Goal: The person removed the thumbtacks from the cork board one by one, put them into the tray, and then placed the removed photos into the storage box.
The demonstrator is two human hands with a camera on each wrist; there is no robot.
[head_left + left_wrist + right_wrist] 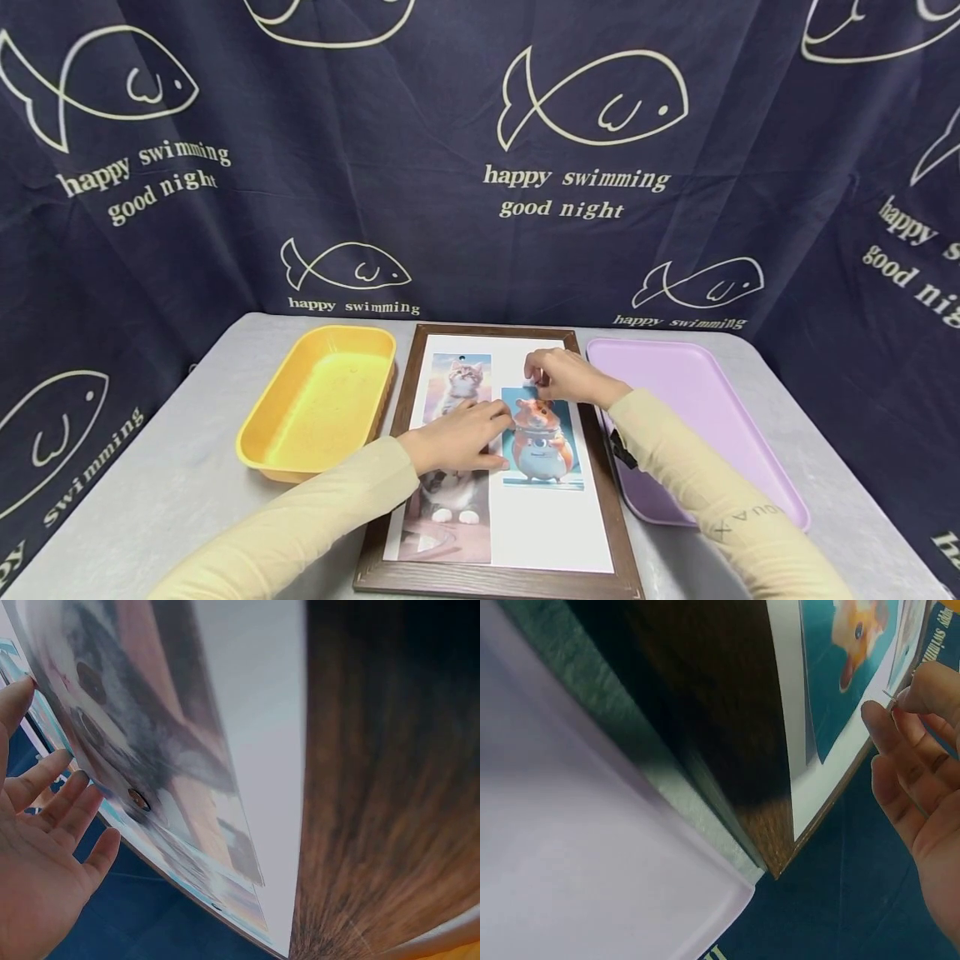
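On a brown-framed white board (555, 537) lie a kitten picture (461, 385), below it a grey-and-white cat picture (452, 504), and to their right a hamster picture (542, 454). My left hand (461, 437) reaches across the cat pictures, fingers loosely extended, fingertips at the left edge of the hamster picture. At that picture's top edge, my right hand (566, 375) pinches a small pin (889, 696) between thumb and forefinger. Its thin metal point shows in the right wrist view; the fingers hide its head. A small dark dot (462, 357) marks the kitten picture's top.
A yellow tray (262, 442) stands on the grey table (120, 500) left of the board. To the right lies a lilac tray (697, 408), partly under the right forearm. A dark blue curtain (450, 150) with fish drawings hangs behind the table.
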